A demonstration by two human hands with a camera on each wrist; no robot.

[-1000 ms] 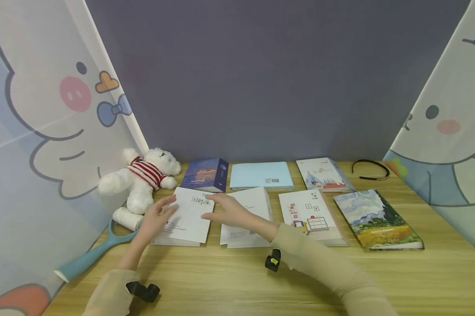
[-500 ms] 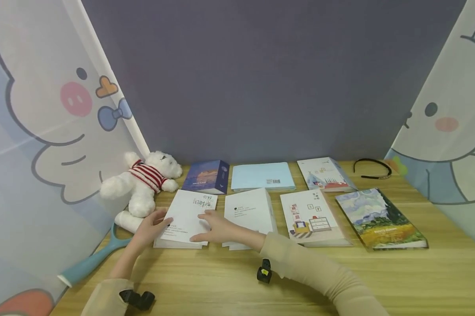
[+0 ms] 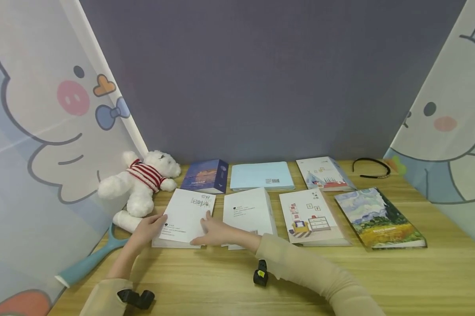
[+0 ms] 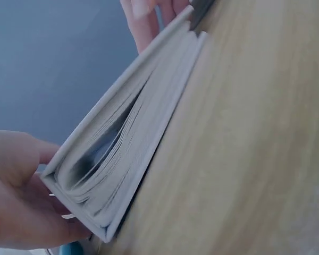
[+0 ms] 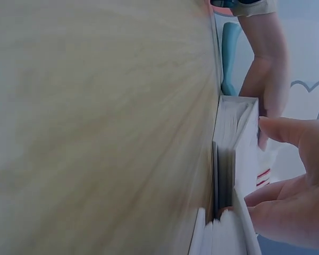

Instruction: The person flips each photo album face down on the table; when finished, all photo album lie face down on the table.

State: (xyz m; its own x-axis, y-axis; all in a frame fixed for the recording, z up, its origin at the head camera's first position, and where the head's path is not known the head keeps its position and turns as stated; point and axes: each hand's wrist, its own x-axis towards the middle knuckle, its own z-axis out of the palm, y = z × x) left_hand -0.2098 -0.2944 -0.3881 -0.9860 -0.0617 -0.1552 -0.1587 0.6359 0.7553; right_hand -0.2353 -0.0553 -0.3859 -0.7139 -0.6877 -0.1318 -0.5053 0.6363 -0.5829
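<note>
A thick white photo album (image 3: 186, 215) with dark lettering lies at the front left of the table. My left hand (image 3: 148, 228) grips its left side, thumb on the cover edge and fingers along the spine (image 4: 74, 204). On the opposite side my right hand (image 3: 213, 230) holds the album by its right edge, the thumb on the cover (image 5: 245, 159) and the fingertips partly hidden at the edge. Loose page edges (image 4: 117, 143) bulge between the covers. Close beside it on the right lies a second white album (image 3: 249, 210), partly behind my right forearm.
Behind stand a dark blue album (image 3: 202, 175), a light blue one (image 3: 261, 175) and an illustrated one (image 3: 320, 173). Rightward lie a furniture-print album (image 3: 310, 217), a landscape-print album (image 3: 379, 217) and a black headband (image 3: 372, 169). Left are a teddy bear (image 3: 142, 180) and blue-handled lint roller (image 3: 91, 259).
Both hands have come down from above the white album to its two sides and now hold it. The other things stay where they were.
</note>
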